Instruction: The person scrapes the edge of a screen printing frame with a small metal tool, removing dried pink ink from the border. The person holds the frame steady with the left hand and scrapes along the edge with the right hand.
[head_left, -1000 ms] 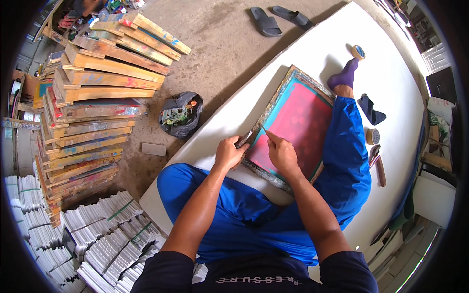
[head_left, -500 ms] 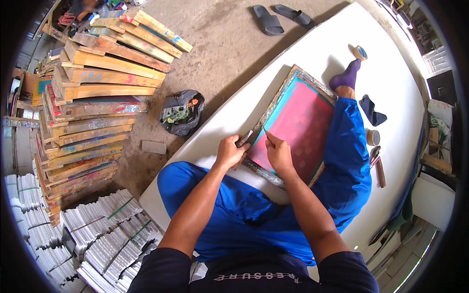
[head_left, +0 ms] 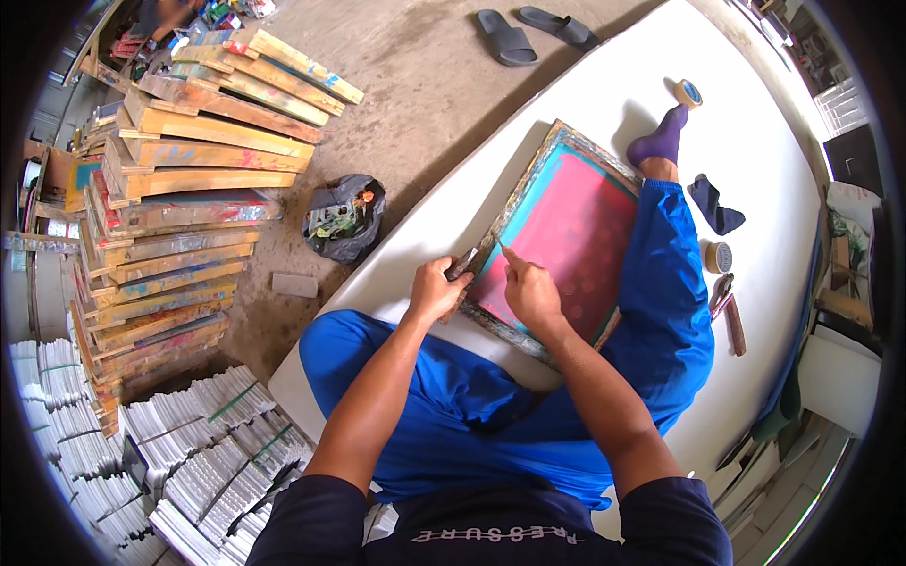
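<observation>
A wooden-framed screen-printing screen with pink and turquoise mesh lies on the white surface against my right leg. Beside its near left corner, my left hand is closed around a slim tool with a silvery end; a brown strip shows below the fingers. My right hand is over the left part of the mesh, index finger reaching forward and the others curled. Something thin seems to stick out at that fingertip, too small to name. Its tip is close to the frame's left inner edge.
Rolls of tape, a dark sock and a brown-handled tool lie to the right. Across the floor on the left are stacked wooden frames, a black bag of scraps and bundled white sheets. Sandals lie beyond.
My right hand has drawn slightly left and turned, and the thin thing at its fingertip shows less. My left hand has moved slightly left with its tool. The whole view has shifted a little.
</observation>
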Demonstrator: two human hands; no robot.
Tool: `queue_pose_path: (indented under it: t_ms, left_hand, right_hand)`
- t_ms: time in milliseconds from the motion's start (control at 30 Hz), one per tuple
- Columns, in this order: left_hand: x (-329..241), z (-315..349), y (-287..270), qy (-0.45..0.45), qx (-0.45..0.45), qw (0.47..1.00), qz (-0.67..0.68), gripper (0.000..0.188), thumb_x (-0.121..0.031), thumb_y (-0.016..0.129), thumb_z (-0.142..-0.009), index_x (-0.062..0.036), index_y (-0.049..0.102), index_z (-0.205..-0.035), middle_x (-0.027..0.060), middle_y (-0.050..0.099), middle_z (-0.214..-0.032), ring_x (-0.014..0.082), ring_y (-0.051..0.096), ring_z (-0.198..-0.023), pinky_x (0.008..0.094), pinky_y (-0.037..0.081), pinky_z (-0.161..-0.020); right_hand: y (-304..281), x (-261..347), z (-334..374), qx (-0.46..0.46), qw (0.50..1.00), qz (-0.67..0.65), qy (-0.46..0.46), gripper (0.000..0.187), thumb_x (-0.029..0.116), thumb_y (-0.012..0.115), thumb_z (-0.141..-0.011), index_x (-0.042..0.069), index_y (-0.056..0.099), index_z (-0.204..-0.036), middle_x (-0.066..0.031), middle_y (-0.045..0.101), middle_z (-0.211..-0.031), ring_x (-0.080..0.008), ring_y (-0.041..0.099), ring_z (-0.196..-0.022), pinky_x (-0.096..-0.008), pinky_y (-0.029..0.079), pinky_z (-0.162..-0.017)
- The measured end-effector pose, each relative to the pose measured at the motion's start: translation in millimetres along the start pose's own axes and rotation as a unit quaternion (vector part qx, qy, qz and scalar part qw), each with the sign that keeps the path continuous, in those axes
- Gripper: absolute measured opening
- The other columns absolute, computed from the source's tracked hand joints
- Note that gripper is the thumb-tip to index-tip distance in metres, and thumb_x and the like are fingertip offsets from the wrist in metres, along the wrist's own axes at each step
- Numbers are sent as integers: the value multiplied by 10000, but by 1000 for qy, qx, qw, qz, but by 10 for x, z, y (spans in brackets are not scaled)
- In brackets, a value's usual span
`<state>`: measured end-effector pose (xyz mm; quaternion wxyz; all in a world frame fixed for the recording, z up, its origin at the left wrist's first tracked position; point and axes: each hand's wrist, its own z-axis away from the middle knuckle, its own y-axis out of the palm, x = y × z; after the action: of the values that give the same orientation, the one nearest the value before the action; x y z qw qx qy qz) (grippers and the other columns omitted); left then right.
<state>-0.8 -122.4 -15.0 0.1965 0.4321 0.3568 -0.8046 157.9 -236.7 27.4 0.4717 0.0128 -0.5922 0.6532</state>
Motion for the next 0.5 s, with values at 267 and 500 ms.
queue_pose_path:
  t_ms: [267, 500]
  left_hand:
    - [152, -52, 29, 65, -38, 997, 1, 209, -174, 832, -849, 3, 746, -920, 85, 727, -734, 134, 662, -677, 365, 516, -644]
    - [-58, -2, 17, 39, -26, 999, -6, 233, -202, 837, -844, 2, 740, -902, 80, 713, -717, 129, 612, -643, 370, 499, -633]
  right_hand:
    - [-108, -149, -116, 87, 958, -244, 119, 390, 192, 603, -1008, 70, 659, -1375, -314, 714, -1074, -434, 718, -1043, -441, 557, -903]
    - [238, -592, -192, -41, 985, -138, -92, 403, 185, 589, -1017, 97, 652, -1406, -229, 717, -851, -356, 736, -862, -459, 557, -769]
